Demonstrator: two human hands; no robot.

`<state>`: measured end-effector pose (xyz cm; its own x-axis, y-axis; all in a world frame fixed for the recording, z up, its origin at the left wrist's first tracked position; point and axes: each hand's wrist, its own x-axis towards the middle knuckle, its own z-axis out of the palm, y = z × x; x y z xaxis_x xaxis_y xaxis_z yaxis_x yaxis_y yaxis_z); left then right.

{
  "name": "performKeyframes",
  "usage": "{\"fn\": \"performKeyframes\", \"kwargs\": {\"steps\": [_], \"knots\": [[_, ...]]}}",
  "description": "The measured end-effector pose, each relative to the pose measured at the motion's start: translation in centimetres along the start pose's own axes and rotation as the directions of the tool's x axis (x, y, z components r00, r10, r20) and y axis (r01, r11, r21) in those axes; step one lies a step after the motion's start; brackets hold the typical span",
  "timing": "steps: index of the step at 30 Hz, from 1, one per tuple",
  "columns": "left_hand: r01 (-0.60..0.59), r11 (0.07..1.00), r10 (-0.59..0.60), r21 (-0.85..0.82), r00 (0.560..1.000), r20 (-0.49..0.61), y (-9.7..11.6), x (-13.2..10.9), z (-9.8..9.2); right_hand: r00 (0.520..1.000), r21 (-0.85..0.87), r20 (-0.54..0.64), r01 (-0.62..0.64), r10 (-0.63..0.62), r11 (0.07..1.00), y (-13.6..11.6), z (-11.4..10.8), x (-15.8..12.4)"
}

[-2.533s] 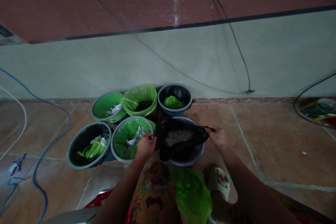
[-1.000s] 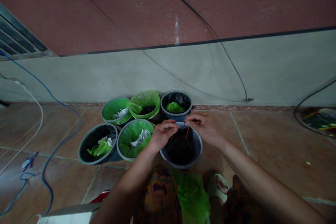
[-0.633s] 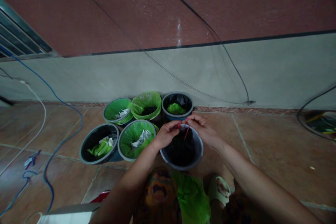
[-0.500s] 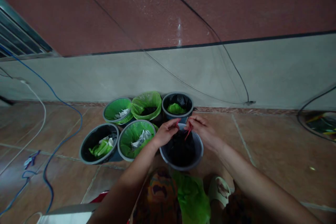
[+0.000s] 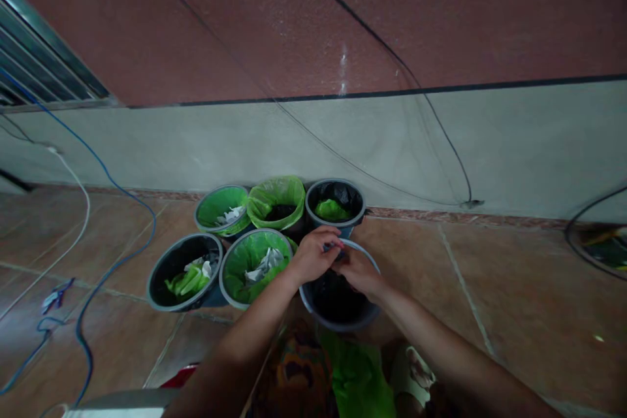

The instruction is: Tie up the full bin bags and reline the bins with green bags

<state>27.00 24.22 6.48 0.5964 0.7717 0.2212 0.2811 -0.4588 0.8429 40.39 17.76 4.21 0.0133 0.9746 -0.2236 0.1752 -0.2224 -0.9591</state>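
Note:
Over the rear rim of a grey bin [image 5: 337, 323] my two hands come close together, fingers bent and closed. A small bit of red shows at the fingertips of my left hand [image 5: 313, 255]; it looks like part of the thin red string seen a moment ago. My right hand [image 5: 360, 271] meets it from the right, its fingertips partly hidden over the bin. Inside the bin hangs a black bag [image 5: 337, 297]. A bright green plastic bag [image 5: 362, 375] lies near my lap, below the bin.
Several lined bins stand to the left and behind, including a green-lined bin [image 5: 255, 264] with white scraps and a black-lined bin [image 5: 336, 202] by the wall. A blue cable [image 5: 115, 268] crosses the tiled floor. A slipper [image 5: 411, 372] shows at lower right.
My right hand has moved left and down, and my hands are now closer together. The red string that hung between them is mostly hidden. The view has shifted slightly.

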Motion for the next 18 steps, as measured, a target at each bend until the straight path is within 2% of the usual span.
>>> {"fn": "performKeyframes", "kwargs": {"steps": [3,6,8,10,12,13,15,18], "knots": [[0.052,0.997,-0.051,-0.051,0.999,0.017,-0.9,0.1,-0.1,0.998,-0.016,0.048,0.045,-0.044,0.999,0.4,0.3,0.7],[0.214,0.951,-0.220,-0.223,0.976,0.000,-3.4,-0.6,0.5,1.000,-0.077,-0.002,0.028,-0.028,0.997,0.6,-0.1,1.1],[0.299,0.906,-0.278,-0.301,0.954,0.112,-5.3,-1.7,1.3,0.999,-0.096,-0.039,0.016,-0.020,0.995,0.7,-0.4,1.3],[0.325,0.895,-0.240,-0.305,0.928,0.285,-7.0,-2.8,2.4,0.999,-0.058,-0.036,0.017,-0.019,0.998,0.7,-0.7,1.5],[0.328,0.898,-0.206,-0.293,0.902,0.378,-8.0,-3.6,3.5,1.000,0.015,-0.007,0.003,-0.003,1.000,0.8,-1.0,1.9],[0.333,0.897,-0.212,-0.291,0.902,0.377,-8.3,-3.7,3.8,1.000,0.028,0.003,-0.007,0.007,1.000,0.8,-1.3,2.1],[0.352,0.890,-0.266,-0.289,0.917,0.296,-8.6,-3.7,4.3,1.000,-0.045,-0.012,0.015,-0.015,0.999,0.7,-2.5,2.5],[0.379,0.884,-0.353,-0.273,0.925,0.142,-9.0,-3.3,4.1,0.990,-0.376,-0.076,0.078,-0.115,0.924,0.7,-4.9,2.4]]}}
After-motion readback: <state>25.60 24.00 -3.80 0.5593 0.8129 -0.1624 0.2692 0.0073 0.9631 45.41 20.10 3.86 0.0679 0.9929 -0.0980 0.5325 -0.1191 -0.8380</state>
